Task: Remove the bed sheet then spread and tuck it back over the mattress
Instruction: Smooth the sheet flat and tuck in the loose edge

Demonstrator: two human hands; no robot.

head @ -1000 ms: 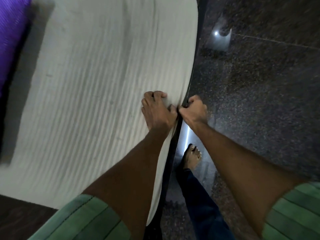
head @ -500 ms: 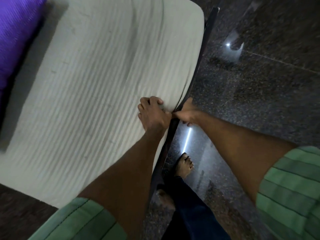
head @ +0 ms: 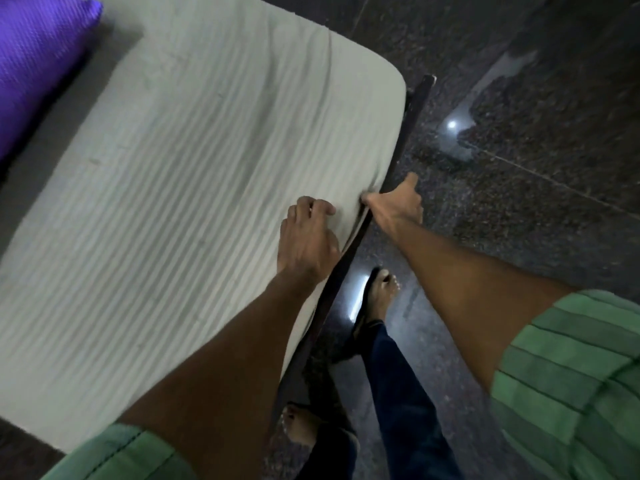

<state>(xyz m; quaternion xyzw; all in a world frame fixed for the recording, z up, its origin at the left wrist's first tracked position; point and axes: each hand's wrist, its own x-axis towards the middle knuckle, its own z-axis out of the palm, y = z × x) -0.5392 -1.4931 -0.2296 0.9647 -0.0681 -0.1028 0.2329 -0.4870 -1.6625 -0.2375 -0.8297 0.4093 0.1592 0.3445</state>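
The fingers (head: 313, 206) of the left hand (head: 306, 237) are curled and pressed onto the top of the bed sheet (head: 194, 174), near the side edge of the mattress (head: 388, 98). The right hand (head: 394, 204) is set against that edge, its thumb raised; whether its fingers pinch the sheet cannot be told, as they are hidden. One pale ribbed sheet is seen covering one mattress, with one purple pillow (head: 38, 53) at the far left. A dark bed frame (head: 349, 258) is seen along the edge. Open dark floor (head: 519, 209) lies to the right, where two feet are planted.
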